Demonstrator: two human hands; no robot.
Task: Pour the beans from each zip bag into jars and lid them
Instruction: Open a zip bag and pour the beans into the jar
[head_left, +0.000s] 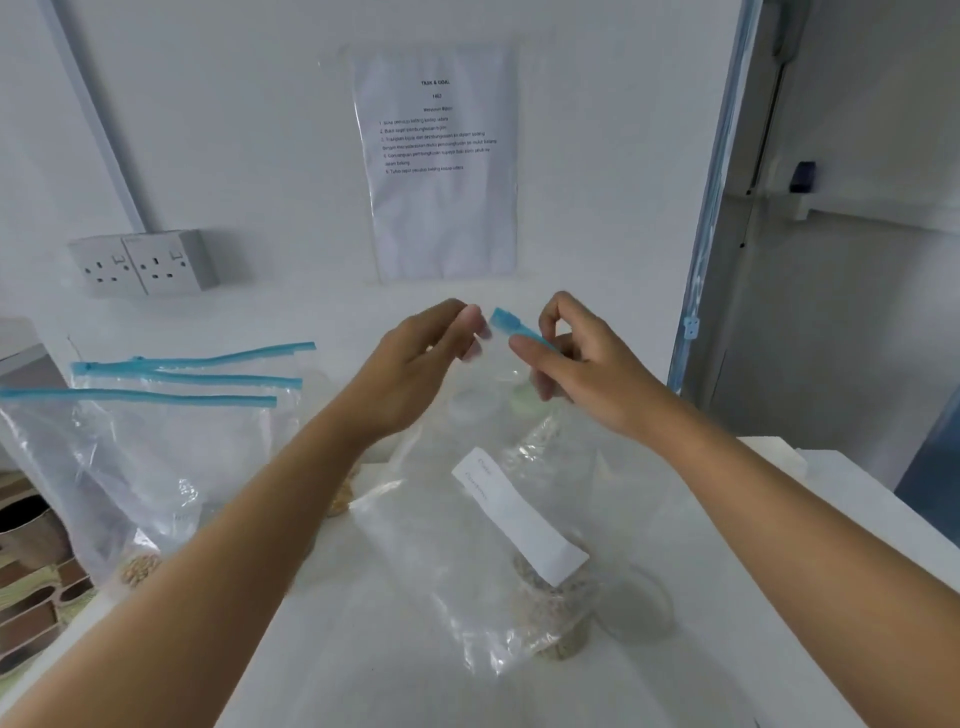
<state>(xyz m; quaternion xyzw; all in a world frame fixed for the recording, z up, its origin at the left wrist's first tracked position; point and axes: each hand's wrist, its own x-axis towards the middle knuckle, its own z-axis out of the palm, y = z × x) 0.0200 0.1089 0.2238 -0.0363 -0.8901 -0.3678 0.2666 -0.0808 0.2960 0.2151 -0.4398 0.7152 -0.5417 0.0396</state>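
A clear zip bag with a white label and greenish beans in its lower corner hangs upright over the white table. My left hand pinches the bag's top edge on the left. My right hand pinches the blue zip strip on the right. Behind the bag, blurred through the plastic, stand jars with a white lid and a pale green lid. A round clear lid or jar mouth lies on the table to the right of the beans.
Two or three more zip bags with blue strips lean at the left, with tan beans in one corner. A wall socket and a printed sheet are on the wall. A door frame stands to the right.
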